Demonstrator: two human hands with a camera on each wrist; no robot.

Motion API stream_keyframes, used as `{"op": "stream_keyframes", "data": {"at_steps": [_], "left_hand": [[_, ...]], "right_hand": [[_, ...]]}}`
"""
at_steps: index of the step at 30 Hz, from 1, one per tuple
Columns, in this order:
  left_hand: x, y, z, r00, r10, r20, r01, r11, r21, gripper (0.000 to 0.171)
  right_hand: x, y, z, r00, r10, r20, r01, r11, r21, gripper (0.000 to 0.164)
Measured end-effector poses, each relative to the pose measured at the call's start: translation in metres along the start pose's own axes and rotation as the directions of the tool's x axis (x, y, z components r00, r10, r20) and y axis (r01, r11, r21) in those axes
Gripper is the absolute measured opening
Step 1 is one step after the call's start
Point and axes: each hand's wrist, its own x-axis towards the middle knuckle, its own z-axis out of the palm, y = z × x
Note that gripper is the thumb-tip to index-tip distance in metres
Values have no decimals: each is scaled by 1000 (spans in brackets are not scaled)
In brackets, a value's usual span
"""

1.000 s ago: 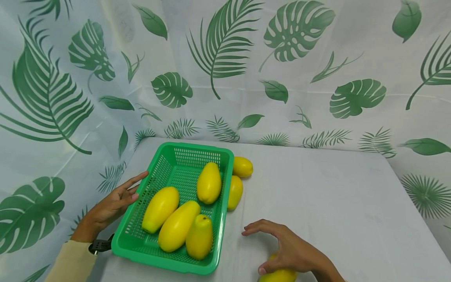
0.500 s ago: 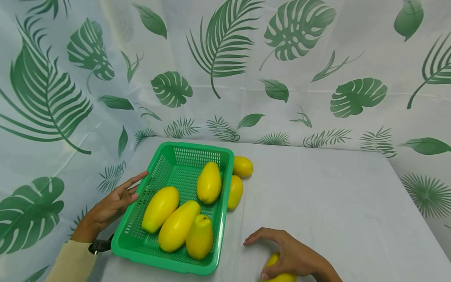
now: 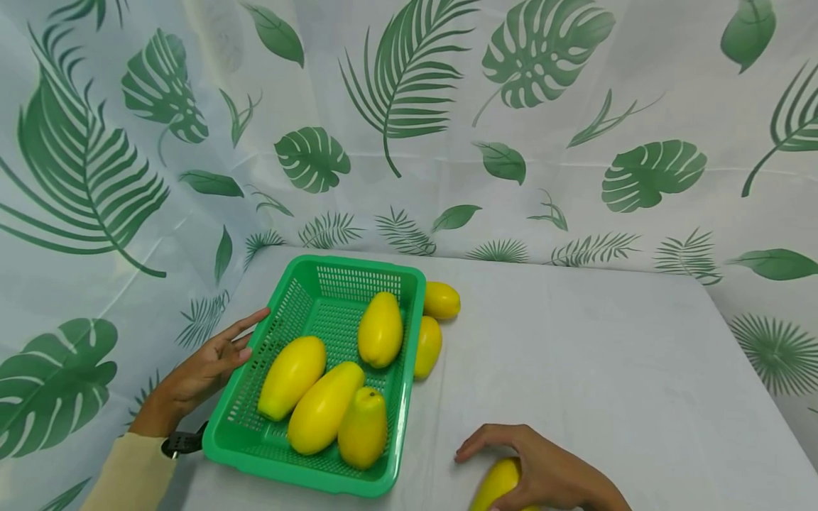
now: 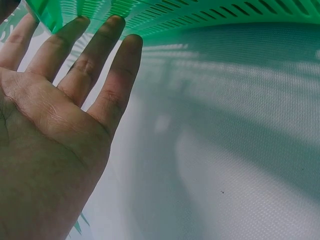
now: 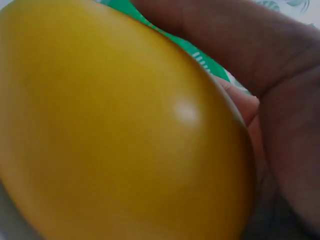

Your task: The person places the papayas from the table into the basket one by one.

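Note:
A green plastic basket [image 3: 255, 454] stands on the left of the white table, with several yellow papayas [image 3: 380, 330] lying in it. Against its left wall rest the fingertips of my left hand [image 3: 203, 372], fingers spread and nearly straight; the left wrist view shows this hand [image 4: 55, 115] below the basket's slotted side [image 4: 240, 12]. My right hand [image 3: 543, 461] curves over another papaya [image 3: 498, 484] at the front edge of view, thumb along its near side and index finger arched away from it. In the right wrist view this papaya [image 5: 125, 120] fills most of the picture.
Two more papayas, one farther back [image 3: 441, 300] and one nearer [image 3: 427, 348], lie on the table just right of the basket. A leaf-printed white curtain [image 3: 434, 191] rises behind and at the sides. The white tabletop [image 3: 588, 355] extends to the right.
My right hand has shifted slightly right and toward the front edge, and more of the papaya under it shows, its tip farther right. The left hand and basket stay in place.

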Motion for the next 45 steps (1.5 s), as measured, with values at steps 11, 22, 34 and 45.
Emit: {"op": "stream_keyframes", "data": {"at_steps": [11,22,34,45], "left_hand": [[1,1,1,1000,4,-1,-4,1000,3,67],[0,1,1,1000,-5,1,5,1000,-2,67],[-1,-1,-1,1000,-2,0,2,1000,-11,66],[-1,-2,-1,1000,15,2,-15,1000,-4,65]], "right_hand": [[-14,8,-2,998,15,58,-26,978,206,45],[-9,5,4,995,-29,98,-14,910,415,34],[0,6,-6,986,-156,61,142,972,187,35],[6,-4,-19,976,-219,-4,218,971,98,35]]}}
